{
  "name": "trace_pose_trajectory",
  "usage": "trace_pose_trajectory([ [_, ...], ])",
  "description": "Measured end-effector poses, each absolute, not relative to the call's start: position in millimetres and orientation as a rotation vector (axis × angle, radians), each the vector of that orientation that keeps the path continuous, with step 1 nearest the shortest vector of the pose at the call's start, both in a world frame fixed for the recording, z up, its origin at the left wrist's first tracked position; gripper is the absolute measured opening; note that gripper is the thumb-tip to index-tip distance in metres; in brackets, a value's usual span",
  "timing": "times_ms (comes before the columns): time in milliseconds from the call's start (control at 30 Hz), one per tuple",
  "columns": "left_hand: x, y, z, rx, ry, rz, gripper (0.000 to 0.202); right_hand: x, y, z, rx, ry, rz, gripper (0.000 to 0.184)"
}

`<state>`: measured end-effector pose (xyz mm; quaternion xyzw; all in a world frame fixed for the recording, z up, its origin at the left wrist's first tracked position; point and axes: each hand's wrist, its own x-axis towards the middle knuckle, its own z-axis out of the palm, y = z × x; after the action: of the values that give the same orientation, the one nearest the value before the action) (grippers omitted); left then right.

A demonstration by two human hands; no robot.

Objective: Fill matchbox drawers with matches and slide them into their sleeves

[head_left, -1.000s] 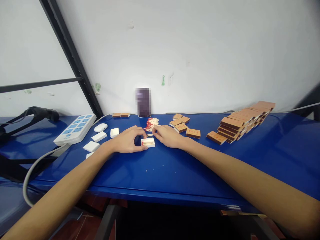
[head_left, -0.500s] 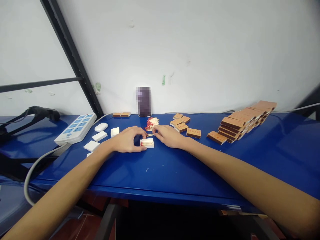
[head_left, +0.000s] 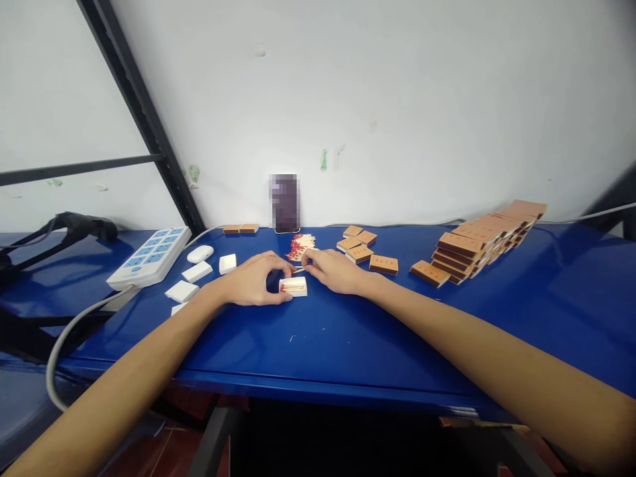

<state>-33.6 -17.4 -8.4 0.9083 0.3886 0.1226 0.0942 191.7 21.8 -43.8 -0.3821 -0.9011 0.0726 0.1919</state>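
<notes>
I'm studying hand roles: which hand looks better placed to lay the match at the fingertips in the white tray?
Probably the right hand: it seems to pinch the match, just beyond the white tray, while the left hand curves around the tray's left end.

The white tray (head_left: 299,293) has shifted slightly toward the front of the table (head_left: 318,351).
</notes>
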Motion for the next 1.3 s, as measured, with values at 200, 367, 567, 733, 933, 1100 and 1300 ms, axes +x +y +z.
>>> trace_pose_trajectory([
  [200,-34.0,-16.2,-9.9,2.691,1.122,0.379,0.038,191.6,23.3,-45.1,-1.050,-2.533,0.182,0.012],
  [367,-32.8,-17.4,-8.7,2.684,1.132,0.366,0.038,191.4,22.0,-43.7,-1.061,-2.550,0.174,0.013],
  [567,-32.1,-16.8,-8.4,2.695,1.140,0.353,0.039,191.1,20.6,-43.7,-1.076,-2.540,0.154,0.014],
  [733,-33.9,-15.8,-9.9,2.707,1.123,0.357,0.036,190.6,21.1,-43.6,-1.122,-2.533,0.177,0.013],
  [933,-35.5,-14.8,-12.4,2.737,1.152,0.359,0.038,190.3,22.7,-44.5,-1.164,-2.556,0.167,0.014],
  [1100,-32.7,-12.1,-12.7,2.761,1.286,0.353,0.040,190.2,15.5,-41.6,-1.042,-2.478,0.295,0.017],
  [1300,-32.0,-11.1,-13.9,2.773,1.378,0.381,0.039,183.2,-0.1,-39.8,-0.986,-2.515,0.267,0.019],
])
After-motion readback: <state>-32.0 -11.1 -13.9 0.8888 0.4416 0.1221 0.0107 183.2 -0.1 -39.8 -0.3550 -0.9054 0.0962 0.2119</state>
